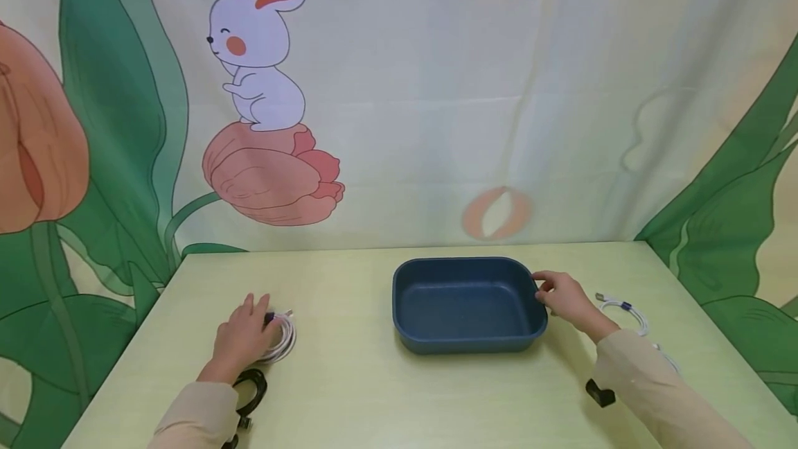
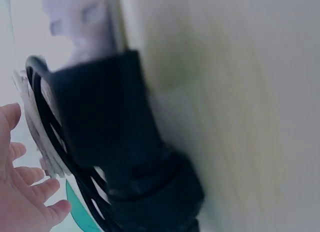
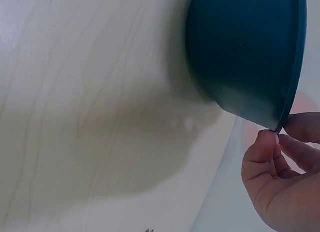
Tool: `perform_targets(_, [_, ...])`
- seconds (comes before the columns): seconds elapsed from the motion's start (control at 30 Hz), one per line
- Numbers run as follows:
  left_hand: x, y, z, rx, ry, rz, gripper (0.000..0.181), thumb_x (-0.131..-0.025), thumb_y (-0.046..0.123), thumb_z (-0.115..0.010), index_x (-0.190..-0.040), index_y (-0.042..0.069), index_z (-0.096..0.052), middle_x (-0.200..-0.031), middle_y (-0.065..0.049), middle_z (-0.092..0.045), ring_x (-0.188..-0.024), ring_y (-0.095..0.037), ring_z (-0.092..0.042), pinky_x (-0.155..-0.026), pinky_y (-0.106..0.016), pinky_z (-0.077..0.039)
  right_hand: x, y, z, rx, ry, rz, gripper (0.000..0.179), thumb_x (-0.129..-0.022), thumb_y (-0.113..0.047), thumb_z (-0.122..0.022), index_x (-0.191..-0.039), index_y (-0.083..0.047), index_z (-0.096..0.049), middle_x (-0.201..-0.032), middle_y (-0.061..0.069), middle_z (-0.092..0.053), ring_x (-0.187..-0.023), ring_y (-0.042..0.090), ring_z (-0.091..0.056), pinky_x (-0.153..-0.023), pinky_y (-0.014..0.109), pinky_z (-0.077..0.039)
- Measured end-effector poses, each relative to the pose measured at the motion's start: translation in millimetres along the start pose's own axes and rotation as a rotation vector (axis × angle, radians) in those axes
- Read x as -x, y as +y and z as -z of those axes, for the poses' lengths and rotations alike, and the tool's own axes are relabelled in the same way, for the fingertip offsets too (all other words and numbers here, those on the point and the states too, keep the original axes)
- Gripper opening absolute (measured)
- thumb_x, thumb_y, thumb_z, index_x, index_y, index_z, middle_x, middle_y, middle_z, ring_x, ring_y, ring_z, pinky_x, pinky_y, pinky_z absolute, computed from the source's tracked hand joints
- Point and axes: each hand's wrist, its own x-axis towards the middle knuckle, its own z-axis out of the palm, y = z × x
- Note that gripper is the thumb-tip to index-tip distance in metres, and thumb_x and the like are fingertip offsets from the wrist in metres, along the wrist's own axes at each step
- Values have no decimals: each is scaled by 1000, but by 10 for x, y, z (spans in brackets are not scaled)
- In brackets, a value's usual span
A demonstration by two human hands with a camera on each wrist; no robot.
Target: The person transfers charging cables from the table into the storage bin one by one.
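My left hand (image 1: 240, 338) is over a coiled white cable (image 1: 289, 341) at the table's left. In the left wrist view its fingers (image 2: 32, 176) are spread, near the white coil (image 2: 42, 127). A black cable (image 1: 262, 390) lies coiled nearer the front, and a large black connector (image 2: 102, 107) fills the middle of the left wrist view. At the right end of a dark blue rectangular basin (image 1: 461, 346), my right hand (image 1: 566, 298) pinches the rim between thumb and fingers. The basin has nothing inside. Its pinched corner shows in the right wrist view, with the hand (image 3: 285, 182) below.
Right of the basin lies a coiled white cable (image 1: 637, 315) with a dark tie; another white cable (image 1: 670, 359) is partly hidden by my right sleeve (image 1: 648, 380). A small black block (image 1: 600, 393) shows beside that sleeve. A printed curtain (image 1: 399, 123) hangs behind the table.
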Motion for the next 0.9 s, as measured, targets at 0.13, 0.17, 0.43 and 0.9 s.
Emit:
perform_targets(0.13, [-4, -34, -6, 16, -16, 6, 58, -90, 30, -44, -136, -2, -27, -137, -33, -21, -119, -51, -28, -87, -64, -31, 18, -50, -2, -3, 3, -18, 38, -85, -2, -49, -122, 7, -45, -82, 12, -52, -61, 14, -45, -49, 26, -45])
perform_targets(0.17, [-4, -41, -7, 17, -21, 5, 58, -90, 30, -44, -135, -2, -27, -137, -33, -21, -118, -51, -29, -87, -64, -32, 17, -50, -4, -2, 2, -19, 39, -85, -2, -49, -122, 7, -44, -82, 12, -51, -61, 14, -45, -49, 26, -45])
perform_targets(0.43, [22, -99, -10, 71, -27, 12, 58, -90, 29, -44, -134, -4, -27, -137, -34, -20, -118, -52, -29, -90, -62, -32, 8, -23, -19, -8, -6, -43, 39, -85, -2, -48, -123, 7, -43, -83, 13, -51, -62, 16, -45, -51, 27, -45])
perform_targets(0.9, [59, -233, -14, 136, -20, 26, 59, -89, 23, -46, -133, -9, -24, -134, -35, -22, -118, -52, -27, -94, -60, -29, -24, 40, -34, -25, -7, -31, 39, -86, -2, -47, -124, 6, -42, -82, 11, -51, -61, 14, -45, -49, 28, -44])
